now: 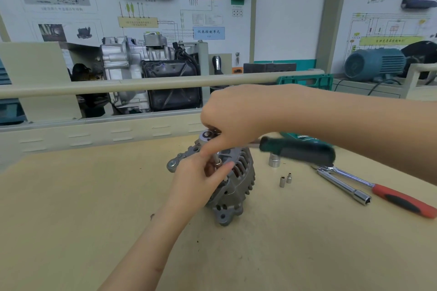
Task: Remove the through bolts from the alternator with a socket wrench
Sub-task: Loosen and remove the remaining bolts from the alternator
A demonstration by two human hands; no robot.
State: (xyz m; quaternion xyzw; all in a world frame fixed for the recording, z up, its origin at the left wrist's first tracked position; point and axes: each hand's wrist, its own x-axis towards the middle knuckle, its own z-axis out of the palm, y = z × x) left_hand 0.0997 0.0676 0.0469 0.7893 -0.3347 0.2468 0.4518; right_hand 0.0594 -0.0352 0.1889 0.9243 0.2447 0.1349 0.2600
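- The alternator (pixel 233 186) is standing on edge near the middle of the bench (pixel 94 220), with its mounting ears pointing to 6 o'clock and to 10 o'clock.
- The left hand (pixel 201 179) is reaching to the top of the housing; its thumb and fingers (pixel 227 166) are pinching the thin socket extension (pixel 217 159), just above the bolt.
- The right hand (pixel 234 118) is coming from 3 o'clock and is curling over the ratchet head (pixel 207 135), holding it from above. The dark green handle of the socket wrench (pixel 298 150) is sticking out toward 3 o'clock and is looking blurred.
- The through bolt itself is hidden under the fingers, so I cannot tell how far it is out.
- At 3 o'clock of the alternator a large socket (pixel 274 160) and two small sockets (pixel 285 179) are standing, and further a red-handled wrench (pixel 383 191) is lying near the bench edge.
- Risks, as I judge:
  - The extension is looking tilted; if the socket is not sitting square on the bolt head, it may slip and round the head.
  - The alternator is resting only on its edge, not clamped; a strong pull on the handle may tip or roll it.
  - The pinching fingers are very close to the turning parts and may get caught.
  - A freed bolt may drop and roll among the small sockets.
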